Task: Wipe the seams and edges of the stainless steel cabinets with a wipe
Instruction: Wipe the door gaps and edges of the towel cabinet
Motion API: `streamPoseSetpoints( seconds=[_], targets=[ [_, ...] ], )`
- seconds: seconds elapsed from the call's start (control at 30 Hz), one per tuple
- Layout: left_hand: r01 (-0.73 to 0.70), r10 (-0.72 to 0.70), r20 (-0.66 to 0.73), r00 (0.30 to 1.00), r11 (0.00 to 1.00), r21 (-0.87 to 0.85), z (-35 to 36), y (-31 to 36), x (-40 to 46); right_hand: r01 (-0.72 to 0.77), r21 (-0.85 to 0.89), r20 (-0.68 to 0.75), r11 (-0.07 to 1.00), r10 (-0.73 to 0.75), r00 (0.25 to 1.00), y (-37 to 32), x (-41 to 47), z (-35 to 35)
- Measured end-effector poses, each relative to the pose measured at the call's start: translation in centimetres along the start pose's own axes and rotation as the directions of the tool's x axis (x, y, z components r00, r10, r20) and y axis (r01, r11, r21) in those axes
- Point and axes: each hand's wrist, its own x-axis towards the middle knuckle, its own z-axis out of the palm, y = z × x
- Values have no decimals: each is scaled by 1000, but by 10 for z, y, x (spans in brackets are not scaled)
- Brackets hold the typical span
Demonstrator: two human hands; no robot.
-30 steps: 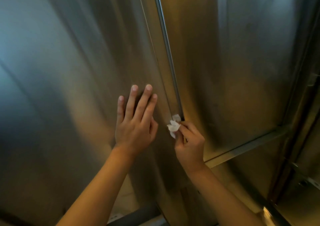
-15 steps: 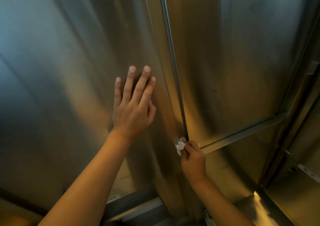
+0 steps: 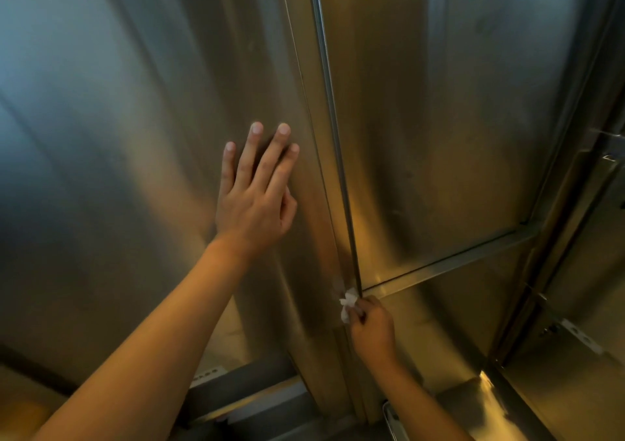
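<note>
The person's left hand (image 3: 255,200) lies flat against the left stainless steel cabinet door (image 3: 135,136), fingers straight and slightly spread, palm pressed to the metal and grasping nothing. The right hand (image 3: 372,325) sits lower, its fingers curled and pinching a small crumpled white wipe (image 3: 348,302). The wipe touches the vertical seam (image 3: 333,129) that runs between the left door and the right cabinet door (image 3: 456,119), at the point where that seam meets the horizontal edge strip (image 3: 449,261) along the bottom of the right door. Below that strip another steel panel (image 3: 456,322) continues downward. On the far right, a further cabinet frame (image 3: 575,204) stands at an angle, with a small metal latch (image 3: 608,146) near the picture's edge. Both forearms are bare and reach up from the bottom of the view. Warm light reflects off the steel around the right hand.
</note>
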Motion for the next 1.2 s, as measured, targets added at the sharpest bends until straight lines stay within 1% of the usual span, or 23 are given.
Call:
streamPoseSetpoints(
  seconds=[0.1, 0.17, 0.3, 0.43, 0.57, 0.73, 0.83, 0.93, 1.03, 1.2],
  targets=[
    [60, -58, 34, 998, 996, -63, -3, 8, -5, 12, 97, 6, 995, -12, 1000, -18, -1, -6],
    [95, -86, 81, 993, 989, -113, -6, 18, -16, 2, 136, 14, 991, -4, 1000, -31, 1, -9],
    [132, -77, 219, 973, 960, -247, -18, 36, -47, 14, 187, -21, 982, -10, 1000, -53, 3, -17],
    [211, -61, 375, 925, 904, -372, -27, 52, -80, 81, 212, -60, 974, -70, 996, -69, -1, -23],
    [351, -92, 491, 867, 812, -467, -33, 59, -107, 100, 205, -78, 974, -86, 993, -80, -8, -18],
    [506, -173, 567, 805, 699, -505, -46, 47, -126, 123, 190, -88, 974, -108, 990, -98, -24, -6],
    [562, -207, 598, 775, 658, -501, -54, 33, -145, 114, 182, -70, 977, -103, 992, -109, -39, 7],
    [615, -243, 624, 743, 616, -493, -61, 20, -169, 115, 134, -58, 984, -108, 993, -113, -56, 21],
    [662, -255, 663, 704, 573, -483, -74, 9, -196, 80, 107, -49, 991, -75, 996, -113, -79, 36],
    [713, -274, 701, 658, 525, -465, -88, -16, -247, 44, 75, -36, 996, -42, 998, -109, -117, 62]
  ],
)
